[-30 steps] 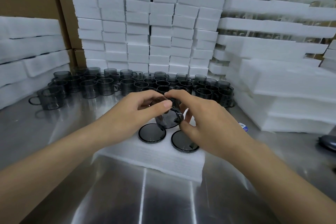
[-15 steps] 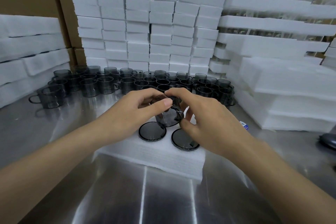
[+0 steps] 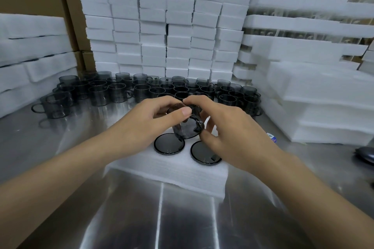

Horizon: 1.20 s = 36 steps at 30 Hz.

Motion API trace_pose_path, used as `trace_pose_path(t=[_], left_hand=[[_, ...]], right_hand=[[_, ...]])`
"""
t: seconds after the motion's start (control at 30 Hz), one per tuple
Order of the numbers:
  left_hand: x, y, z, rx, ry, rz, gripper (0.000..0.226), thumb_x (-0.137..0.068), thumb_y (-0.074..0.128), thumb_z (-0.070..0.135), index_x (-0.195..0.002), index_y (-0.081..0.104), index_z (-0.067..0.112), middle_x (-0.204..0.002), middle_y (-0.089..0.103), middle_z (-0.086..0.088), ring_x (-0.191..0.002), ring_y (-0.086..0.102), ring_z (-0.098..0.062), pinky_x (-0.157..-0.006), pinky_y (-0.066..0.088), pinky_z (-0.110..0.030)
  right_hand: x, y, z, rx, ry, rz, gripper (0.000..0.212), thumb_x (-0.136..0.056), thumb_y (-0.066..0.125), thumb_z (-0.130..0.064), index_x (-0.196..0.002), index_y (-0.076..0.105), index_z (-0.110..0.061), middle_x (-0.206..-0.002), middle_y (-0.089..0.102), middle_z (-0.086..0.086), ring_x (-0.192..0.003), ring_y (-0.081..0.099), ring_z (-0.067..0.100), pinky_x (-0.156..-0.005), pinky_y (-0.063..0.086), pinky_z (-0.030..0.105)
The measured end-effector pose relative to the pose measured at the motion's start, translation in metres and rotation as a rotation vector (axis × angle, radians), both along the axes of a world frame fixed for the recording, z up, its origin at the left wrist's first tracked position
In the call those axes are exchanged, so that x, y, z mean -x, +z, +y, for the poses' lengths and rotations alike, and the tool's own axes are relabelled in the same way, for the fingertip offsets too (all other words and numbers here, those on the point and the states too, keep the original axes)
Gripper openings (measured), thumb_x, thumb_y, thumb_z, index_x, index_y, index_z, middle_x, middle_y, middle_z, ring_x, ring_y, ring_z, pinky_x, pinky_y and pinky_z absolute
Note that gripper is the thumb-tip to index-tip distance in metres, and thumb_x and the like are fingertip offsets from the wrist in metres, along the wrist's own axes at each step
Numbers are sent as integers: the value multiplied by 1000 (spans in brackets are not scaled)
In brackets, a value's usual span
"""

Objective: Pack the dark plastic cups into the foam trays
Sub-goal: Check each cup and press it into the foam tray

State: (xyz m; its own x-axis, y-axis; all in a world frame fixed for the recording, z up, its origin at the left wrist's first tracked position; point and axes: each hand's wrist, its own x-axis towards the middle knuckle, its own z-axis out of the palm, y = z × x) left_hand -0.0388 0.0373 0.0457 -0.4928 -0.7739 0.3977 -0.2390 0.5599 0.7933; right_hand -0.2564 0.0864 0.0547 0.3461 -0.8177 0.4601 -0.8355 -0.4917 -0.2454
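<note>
Left grip [image 3: 141, 125] and right grip [image 3: 228, 133] hold cup [image 3: 187, 130] (tilted) over tray [image 3: 162, 170].

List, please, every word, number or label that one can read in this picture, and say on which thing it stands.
No text can be read here.
The blue-and-white scrap on the steel table, beside the right hand: print too small and blurred.
Dark marks on the edge of the cardboard box, top left: cut off, unreadable.
The held cup, the other dark plastic cups, the foam trays: no print visible.
</note>
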Motion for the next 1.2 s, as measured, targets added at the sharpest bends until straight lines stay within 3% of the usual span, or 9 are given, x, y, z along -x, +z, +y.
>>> trace_pose_path(t=[0.4, 0.53, 0.67, 0.87, 1.2], left_hand=[[0, 1, 2, 6, 22, -28, 39, -97, 59, 54, -116, 76, 25, -104, 79, 7, -91, 72, 0, -78, 50, -9], [1, 5, 3, -14, 22, 16, 41, -95, 57, 51, -114, 77, 21, -103, 79, 8, -92, 70, 2, -77, 48, -7], [1, 5, 2, -31, 26, 6, 46, -100, 51, 54, -120, 78, 22, -112, 78, 1, -107, 72, -14, -91, 54, -23], [0, 3, 0, -15, 12, 33, 37, -101, 56, 52, -122, 76, 28, -109, 78, 8, -100, 72, -3, -83, 51, -12], [0, 1, 0, 17, -14, 37, 33, -99, 61, 50, -124, 72, 32, -109, 78, 19, -99, 71, 7, -79, 50, -6]], right_hand=[[2, -3, -4, 13, 15, -6, 63, -93, 60, -18, -144, 41, -49, -106, 61, -21, -90, 68, 9, -80, 58, 45], [4, -6, -5, 39, 3, 26, 59, -96, 63, -35, -146, 37, -53, -118, 59, -24, -96, 63, 3, -85, 57, 40], [5, -7, -6, 81, -7, 58, 58, -93, 60, -57, -146, 37, -53, -117, 57, -27, -100, 56, -3, -84, 56, 35], [3, -8, -7, 152, -23, 92, 61, -96, 66, -57, -149, 47, -35, -127, 57, -17, -112, 58, 8, -90, 54, 39], [5, -8, -8, 144, -49, 86, 56, -97, 57, -67, -142, 51, -33, -120, 59, -16, -108, 59, 11, -91, 51, 42]])
